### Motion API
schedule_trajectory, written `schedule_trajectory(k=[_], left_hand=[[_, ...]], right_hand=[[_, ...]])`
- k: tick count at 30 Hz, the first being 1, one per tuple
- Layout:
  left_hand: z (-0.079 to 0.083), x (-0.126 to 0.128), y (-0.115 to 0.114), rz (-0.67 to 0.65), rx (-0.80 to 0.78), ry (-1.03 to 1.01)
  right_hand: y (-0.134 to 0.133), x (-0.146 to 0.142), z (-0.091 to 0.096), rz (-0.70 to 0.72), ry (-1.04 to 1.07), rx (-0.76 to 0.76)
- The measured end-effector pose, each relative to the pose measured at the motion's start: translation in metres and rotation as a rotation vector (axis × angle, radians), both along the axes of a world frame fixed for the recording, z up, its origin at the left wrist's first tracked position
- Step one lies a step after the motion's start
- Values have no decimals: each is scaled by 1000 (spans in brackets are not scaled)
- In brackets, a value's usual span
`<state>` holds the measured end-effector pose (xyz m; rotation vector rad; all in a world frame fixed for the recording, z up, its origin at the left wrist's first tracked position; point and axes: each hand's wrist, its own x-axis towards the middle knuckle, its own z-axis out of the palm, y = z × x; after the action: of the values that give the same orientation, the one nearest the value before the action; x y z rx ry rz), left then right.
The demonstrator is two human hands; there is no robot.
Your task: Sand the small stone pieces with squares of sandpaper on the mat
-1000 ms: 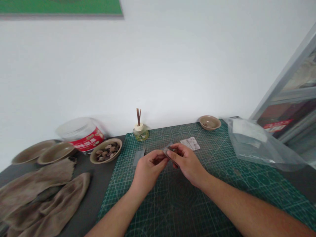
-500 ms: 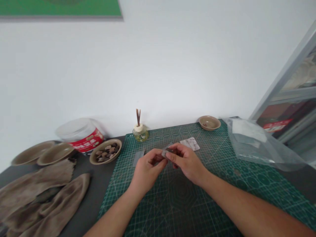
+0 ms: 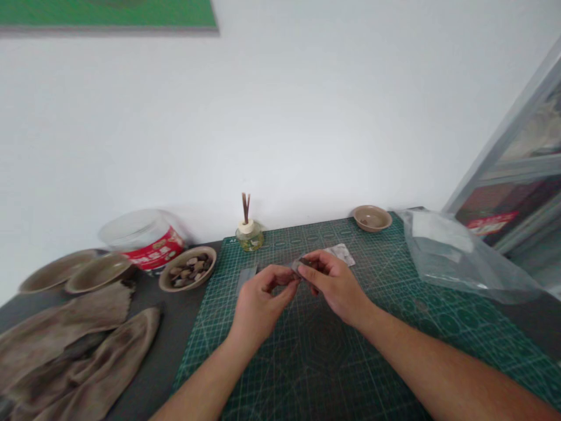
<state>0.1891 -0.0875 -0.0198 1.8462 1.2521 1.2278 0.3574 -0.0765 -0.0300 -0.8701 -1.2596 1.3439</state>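
Note:
My left hand (image 3: 258,301) and my right hand (image 3: 335,283) meet over the green cutting mat (image 3: 307,362). Both pinch a small clear packet (image 3: 300,264) with something dark inside; I cannot make out what it is. A flat grey strip (image 3: 246,276) lies on the mat just left of my left hand. A small silver blister-like sheet (image 3: 340,253) lies beyond my right hand, partly hidden by it.
A bowl of brown and grey stones (image 3: 188,268), two empty tan dishes (image 3: 79,272) and a red-labelled tub (image 3: 142,240) stand at the left. Brown cloths (image 3: 74,345) lie front left. A reed diffuser (image 3: 249,233), a small tan bowl (image 3: 372,218) and a clear plastic bag (image 3: 456,254) sit behind.
Both hands have shifted slightly right and away with the packet still pinched between them. Nothing else has moved.

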Motion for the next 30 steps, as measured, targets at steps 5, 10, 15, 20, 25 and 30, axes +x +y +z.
schedule_trajectory(k=[5, 10, 15, 20, 25, 30], left_hand=[[1, 1, -2, 37, -9, -14], [-1, 3, -4, 26, 2, -27], [1, 4, -6, 28, -20, -79], [1, 4, -8, 19, -54, -115], [2, 2, -8, 8, -38, -145], [0, 4, -3, -49, -9, -241]], right_hand=[[-3, -1, 1, -5, -9, 13], [-3, -1, 1, -12, -18, 19], [-6, -2, 4, -41, 11, 4], [-7, -2, 6, -29, 11, 7], [6, 2, -4, -135, 31, -84], [7, 2, -6, -162, 112, -63]])
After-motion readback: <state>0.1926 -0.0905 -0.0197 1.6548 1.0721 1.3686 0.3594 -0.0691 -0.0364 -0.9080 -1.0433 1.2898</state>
